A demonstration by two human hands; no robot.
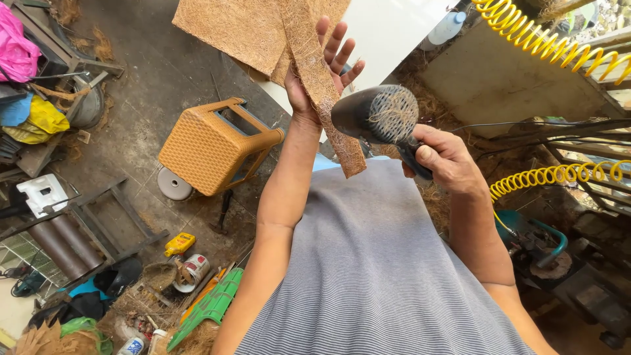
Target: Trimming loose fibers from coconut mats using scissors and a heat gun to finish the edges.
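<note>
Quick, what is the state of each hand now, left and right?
Left hand: open, fingers spread, palm pressed against the coconut-fibre strip.
Right hand: closed around the handle of the black hair dryer.

A workshop, rough and cluttered. Bare concrete floor (164,72) strewn with fibre scraps. At left, steel rollers (62,243) in a metal frame, rags, a tipped orange stool (207,148). Near left, tins, bottles and a green plastic tool (210,306) in a heap. At right, coiled yellow air hoses (552,46), cables, a grimy machine (539,246). Far, sheets of coir matting (243,26).
</note>
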